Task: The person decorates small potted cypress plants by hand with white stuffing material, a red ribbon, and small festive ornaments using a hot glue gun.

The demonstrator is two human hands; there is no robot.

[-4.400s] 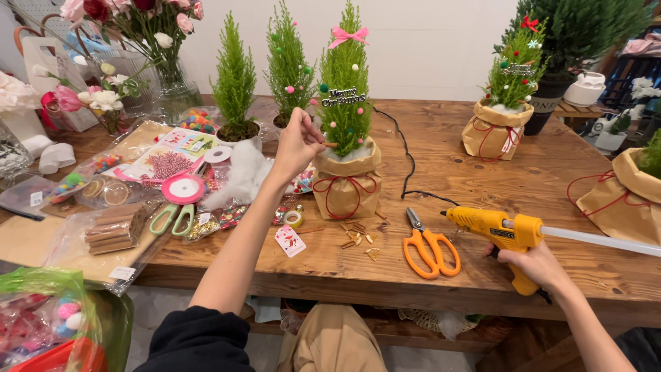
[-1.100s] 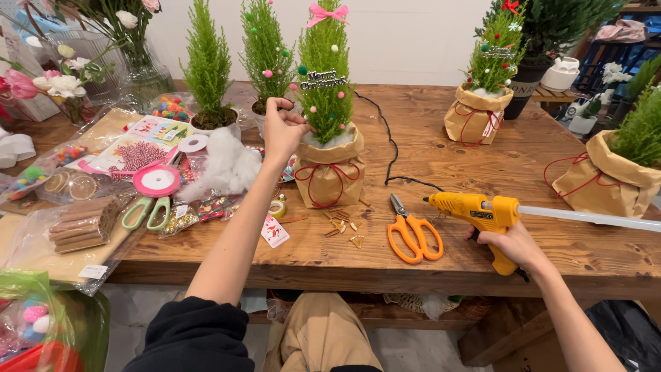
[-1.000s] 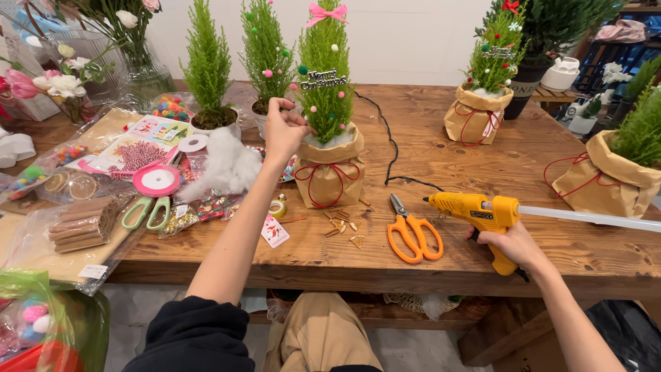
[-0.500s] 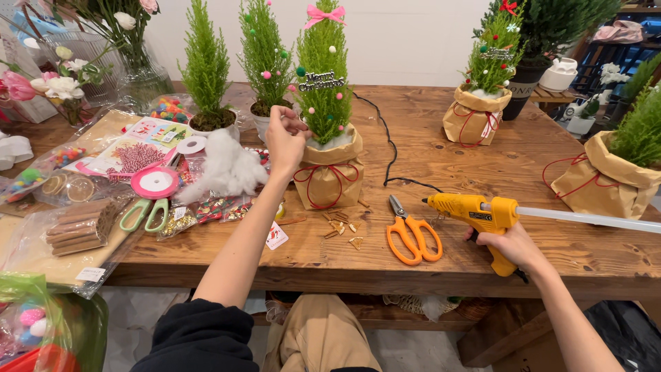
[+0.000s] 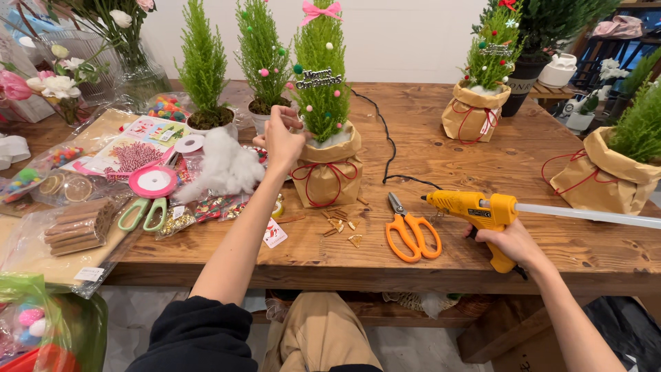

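Wooden table (glue gun in right hand)

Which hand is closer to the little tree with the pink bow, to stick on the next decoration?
Left. The left hand is raised right beside the little tree, fingers pinched. The right hand is off to the side, gripping the yellow glue gun.

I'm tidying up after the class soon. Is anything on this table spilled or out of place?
Small brown scraps lie scattered on the wood in front of the wrapped tree, beside the orange scissors. A tuft of white stuffing sits loose among the craft packets. Nothing is tipped over.
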